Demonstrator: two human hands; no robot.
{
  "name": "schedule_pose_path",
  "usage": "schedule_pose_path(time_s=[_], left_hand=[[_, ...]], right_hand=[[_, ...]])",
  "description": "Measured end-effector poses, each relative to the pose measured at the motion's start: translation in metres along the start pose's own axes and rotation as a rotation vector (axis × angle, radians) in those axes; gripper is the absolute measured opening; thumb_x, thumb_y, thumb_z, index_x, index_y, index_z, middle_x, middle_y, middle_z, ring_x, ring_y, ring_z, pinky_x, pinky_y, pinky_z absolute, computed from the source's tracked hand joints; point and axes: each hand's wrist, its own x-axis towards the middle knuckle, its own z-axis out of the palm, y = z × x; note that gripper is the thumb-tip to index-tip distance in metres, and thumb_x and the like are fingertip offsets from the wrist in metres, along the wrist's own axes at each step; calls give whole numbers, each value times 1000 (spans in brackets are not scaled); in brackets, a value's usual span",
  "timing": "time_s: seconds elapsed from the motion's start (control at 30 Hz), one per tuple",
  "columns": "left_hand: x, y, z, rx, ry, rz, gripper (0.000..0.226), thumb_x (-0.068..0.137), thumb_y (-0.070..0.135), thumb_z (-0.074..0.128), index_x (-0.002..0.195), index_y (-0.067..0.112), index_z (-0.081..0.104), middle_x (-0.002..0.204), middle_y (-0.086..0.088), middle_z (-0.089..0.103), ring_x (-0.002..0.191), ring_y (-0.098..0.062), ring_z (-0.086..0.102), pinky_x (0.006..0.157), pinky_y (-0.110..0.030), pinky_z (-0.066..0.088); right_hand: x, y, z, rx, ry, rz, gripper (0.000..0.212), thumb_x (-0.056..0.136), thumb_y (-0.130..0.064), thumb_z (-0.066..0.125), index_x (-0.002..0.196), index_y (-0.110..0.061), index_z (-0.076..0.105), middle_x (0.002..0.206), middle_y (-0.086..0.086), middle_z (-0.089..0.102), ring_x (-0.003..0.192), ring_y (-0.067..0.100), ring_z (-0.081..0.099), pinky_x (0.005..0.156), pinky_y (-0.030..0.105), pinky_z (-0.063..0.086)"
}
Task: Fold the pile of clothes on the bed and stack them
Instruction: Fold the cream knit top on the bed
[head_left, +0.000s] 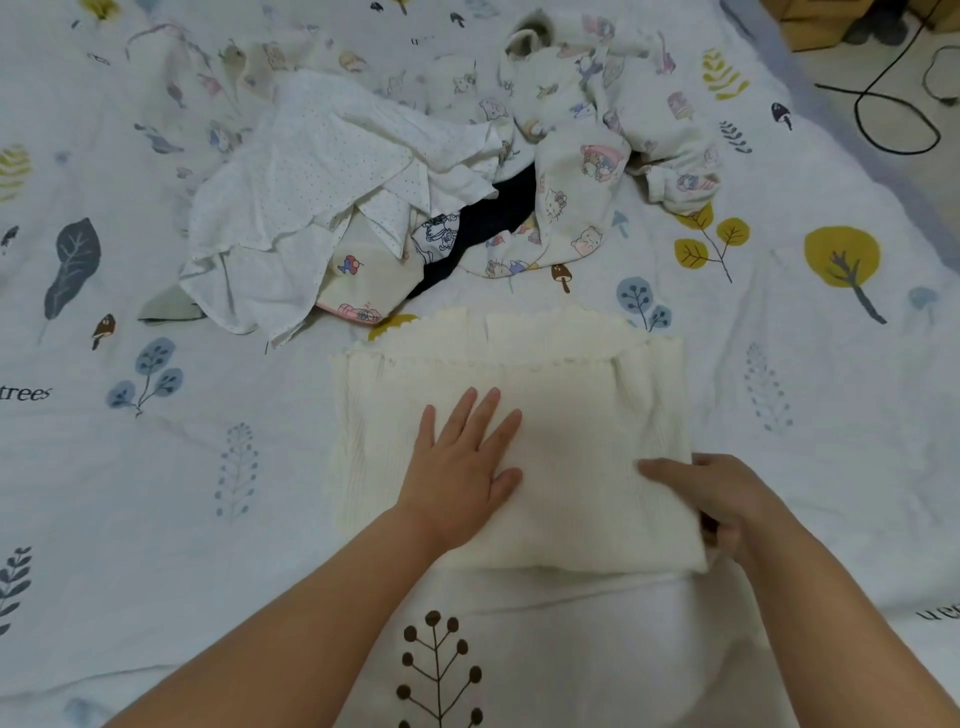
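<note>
A cream knitted garment (566, 395) with a scalloped edge lies folded flat on the bed in front of me. My left hand (462, 467) rests flat on its middle, fingers straight. My right hand (722, 499) grips the garment's right edge, thumb on top and fingers tucked underneath. Behind it, a loose pile of unfolded clothes (395, 192) spreads across the bed: a white dotted piece (311, 171), a dark navy item (493, 218) and cartoon-printed pyjamas (597, 130).
The bed sheet (156, 467) is white with leaf and tree prints. At the top right, the floor shows black cables (893, 109) and a cardboard box (810, 21). Open sheet lies left and right of the folded garment.
</note>
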Motion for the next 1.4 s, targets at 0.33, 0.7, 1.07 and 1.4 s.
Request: schedule_pose_path(time_s=[0.33, 0.7, 1.07, 1.4], left_hand=[[-1, -13, -65, -1225, 135, -319, 33, 101, 30, 32, 119, 25, 58, 121, 5, 61, 118, -6, 52, 95, -15, 35], [-14, -95, -77, -1497, 41, -457, 56, 66, 9, 72, 118, 14, 54, 110, -11, 66, 98, -25, 65, 86, -41, 54], [-6, -70, -37, -158, 223, -127, 73, 81, 53, -1, 149, 30, 11, 159, -1, 3, 146, -24, -1, 114, -50, 3], [11, -95, 9, -193, 163, -79, 61, 84, 53, -4, 143, 39, -4, 157, 13, -3, 145, -14, -11, 113, -40, -13]], right_hand=[[-93, -58, 52, -643, 34, -550, 43, 74, -20, 64, 114, -26, 48, 98, -3, 61, 84, 20, 56, 71, 31, 44], [-116, -44, 209, -901, -149, -821, 54, 92, -24, 50, 140, -10, 27, 126, 8, 49, 114, 23, 48, 92, 30, 40], [-36, -11, 190, -975, 182, -690, 59, 100, -37, 18, 149, -19, -10, 156, 1, -19, 142, 19, -22, 116, 42, -6], [3, 18, 221, -1016, 463, -789, 63, 90, -44, 19, 145, -14, 17, 153, 9, 7, 142, 23, 7, 111, 49, 9]])
